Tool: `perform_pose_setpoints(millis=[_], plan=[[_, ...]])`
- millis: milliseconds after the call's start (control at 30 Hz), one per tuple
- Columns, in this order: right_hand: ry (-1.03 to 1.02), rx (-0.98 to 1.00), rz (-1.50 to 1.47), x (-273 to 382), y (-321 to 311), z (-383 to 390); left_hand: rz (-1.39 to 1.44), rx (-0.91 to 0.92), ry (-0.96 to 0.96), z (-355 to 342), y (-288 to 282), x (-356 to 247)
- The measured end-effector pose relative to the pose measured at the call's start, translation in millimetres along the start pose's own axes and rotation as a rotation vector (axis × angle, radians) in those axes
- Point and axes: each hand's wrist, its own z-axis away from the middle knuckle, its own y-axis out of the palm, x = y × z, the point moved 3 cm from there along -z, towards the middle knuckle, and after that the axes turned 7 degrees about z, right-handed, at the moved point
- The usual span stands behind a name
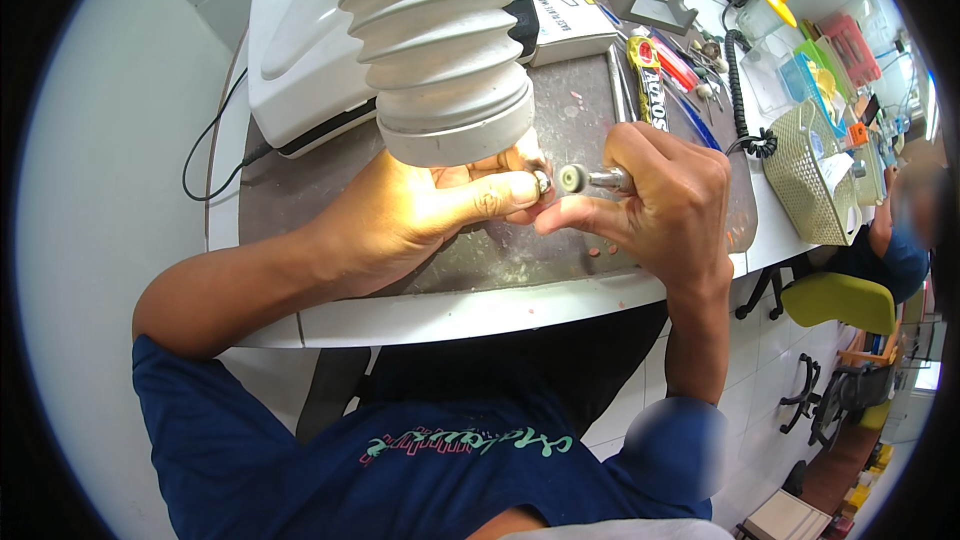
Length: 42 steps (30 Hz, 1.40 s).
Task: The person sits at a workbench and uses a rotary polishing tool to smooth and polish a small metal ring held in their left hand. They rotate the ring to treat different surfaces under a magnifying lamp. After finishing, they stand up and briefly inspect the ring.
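Note:
My left hand pinches a small shiny metal piece between thumb and fingers. Its exact kind is too small to make out. My right hand is wrapped round a silver rotary handpiece, whose tip carries a small, pale round grinding wheel. The wheel faces the metal piece, very close to it; whether they touch I cannot tell. My right thumb reaches toward the left fingertips, beneath the wheel. Right above my left hand hangs the mouth of a white ribbed suction hose, which hides part of the fingers.
A white machine and a cardboard box stand at the back. Burs, pens and a yellow tube lie back right, near a coiled black cord and a woven basket. Another person sits far right.

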Motion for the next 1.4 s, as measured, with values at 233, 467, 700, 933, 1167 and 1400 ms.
perform_pose_setpoints(millis=[233,467,700,933,1167,1400], plan=[[0.006,0.048,0.012,0.8,0.8,-1.6,-0.016,-0.015,-0.019,1.0,1.0,0.4],[-0.048,0.051,0.009,4.7,-0.2,-1.5,-0.032,-0.033,-0.022,0.7,-0.3,2.1],[0.025,0.011,-0.001,-0.7,1.0,-0.9,-0.004,-0.040,0.012,0.7,0.9,0.2],[0.031,0.032,-0.011,-2.3,1.2,0.2,0.106,-0.106,0.043,0.2,3.5,-2.5],[0.033,0.069,-0.045,-1.6,2.1,-0.9,0.049,-0.064,0.011,0.8,-2.5,-1.2],[0.012,0.100,-0.021,0.3,2.8,0.4,0.063,-0.075,0.004,1.1,-0.4,-1.0]])
